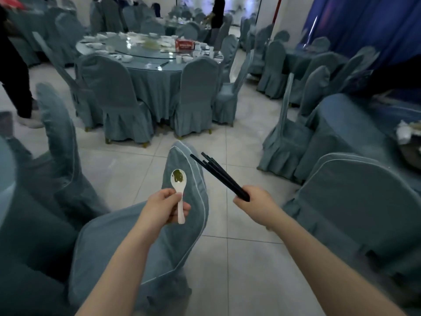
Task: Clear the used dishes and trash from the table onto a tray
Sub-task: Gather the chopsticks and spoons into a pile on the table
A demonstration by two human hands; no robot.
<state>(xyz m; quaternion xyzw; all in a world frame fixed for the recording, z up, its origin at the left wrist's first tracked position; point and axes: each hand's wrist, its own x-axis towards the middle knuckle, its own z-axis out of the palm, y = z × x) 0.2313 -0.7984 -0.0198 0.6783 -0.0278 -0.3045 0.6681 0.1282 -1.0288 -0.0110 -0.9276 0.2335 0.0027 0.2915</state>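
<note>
A round table [150, 65] draped in grey-blue cloth stands well ahead across the tiled floor [239, 142], its top crowded with white bowls and plates around a glass turntable, and a red tissue box [185, 44] sits near its right side; the small dishes there are too many and too blurred to count. Chairs in matching grey-blue covers ring it, and more of them crowd the near ground: one covered chair back [182, 201] rises directly below and between the two forearms, another [355, 201] stands close at the right, and a third [61, 142] leans at the left. A second clothed table [355, 124] at the right edge carries crumpled white trash and dishes [407, 131], only partly in view. One person in dark clothes stands by a far table at the top, and part of another in dark trousers shows at the left edge. The left hand [163, 207] pinches the handle of one white ceramic spoon [179, 190], its bowl up and smeared with green residue, held above the near chair back. The right hand [257, 202] grips a bundle of black chopsticks [218, 175], at least four by their tips, fanned up and to the left over the floor. Spoon and chopsticks are near each other but apart
</note>
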